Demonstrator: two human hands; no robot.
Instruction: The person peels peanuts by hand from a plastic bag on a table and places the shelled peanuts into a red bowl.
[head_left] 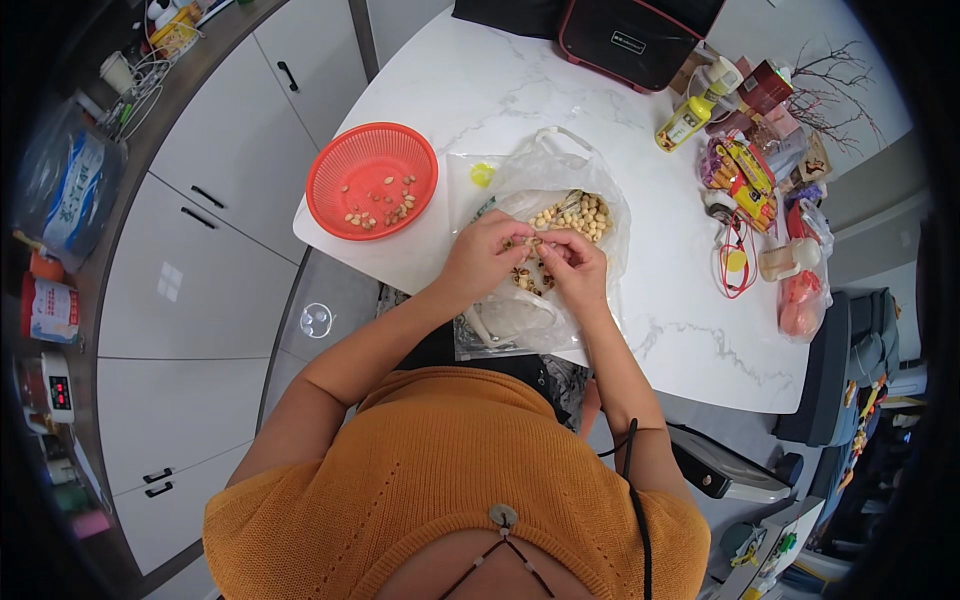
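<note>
Above an opened clear plastic bag (pixel 600 190), my left hand (pixel 488 255) and my right hand (pixel 575 268) meet fingertip to fingertip. Between them they pinch a small tan nut-like piece (pixel 532 242), mostly covered by the fingers, so its exact kind is unclear. Round beige nut-like pieces (pixel 585 215) lie in the bag just beyond my right hand. Broken brown and dark bits (pixel 530 280) are heaped under my hands. To the left stands a red plastic basket (pixel 322 195), with several small pale and brown kernels (pixel 362 218) on its bottom.
The white marbled table (pixel 690 335) carries a black box-like appliance (pixel 640 45) at the back. Along its right side are a yellow bottle (pixel 685 122), snack packets (pixel 745 180), a red cord (pixel 735 265) and a bag of reddish fruit (pixel 803 300). White cabinets (pixel 190 270) stand left.
</note>
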